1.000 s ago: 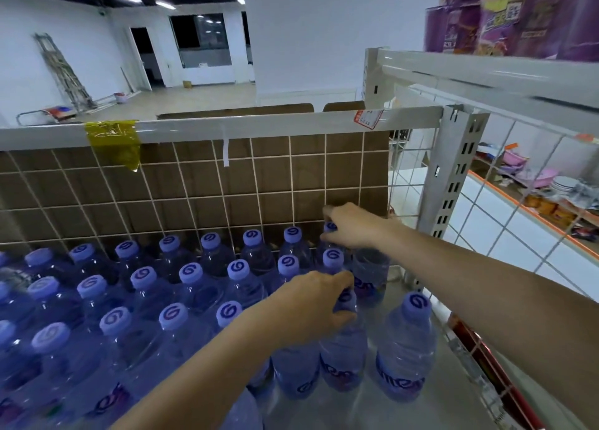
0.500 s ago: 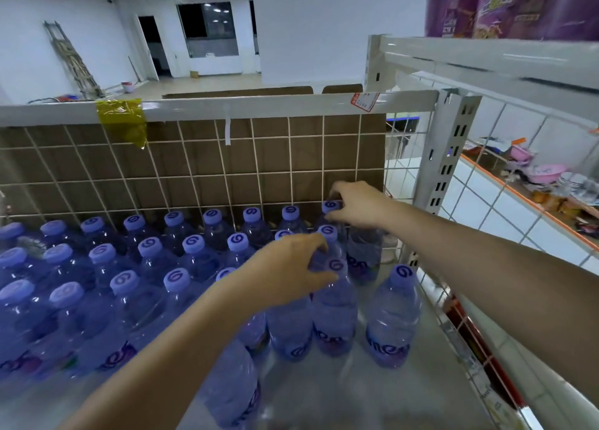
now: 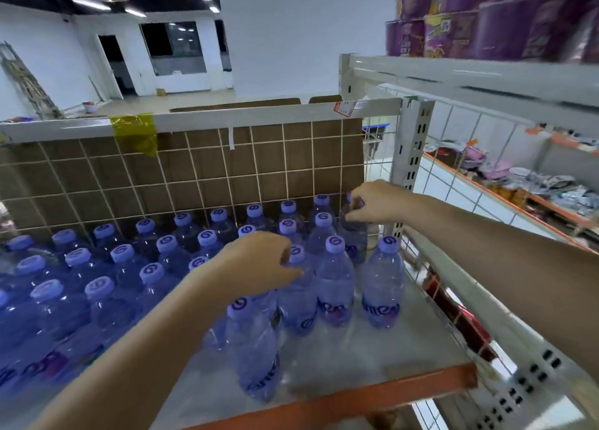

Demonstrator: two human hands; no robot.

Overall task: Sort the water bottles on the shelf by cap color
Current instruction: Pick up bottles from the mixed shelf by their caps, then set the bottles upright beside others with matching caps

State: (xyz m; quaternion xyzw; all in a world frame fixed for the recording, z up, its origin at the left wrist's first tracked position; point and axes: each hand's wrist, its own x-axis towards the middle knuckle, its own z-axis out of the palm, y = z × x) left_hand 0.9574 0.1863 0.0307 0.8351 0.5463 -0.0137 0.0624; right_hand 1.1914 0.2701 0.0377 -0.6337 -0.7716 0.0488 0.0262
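We are pinching the upright corner bottle [image 3: 353, 232] beside the shelf post [image 3: 410, 157] with our right hand [image 3: 376, 202]. Our left hand [image 3: 259, 264], nearer us, is gripping another bottle's neck [image 3: 296, 267].

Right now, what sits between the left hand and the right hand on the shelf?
Head view: two upright capped bottles, the nearer bottle and the farther bottle, stand between the left hand and right hand.

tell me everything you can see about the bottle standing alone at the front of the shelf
The front bottle is clear plastic with a bluish tint, topped by a pale purple cap printed with a dark swirl. A dark logo wraps its lower body. It stands upright on the pale shelf, nearest the orange front edge, ahead of the packed rows. The left forearm passes beside it; whether they touch is unclear. Neither hand grips it.
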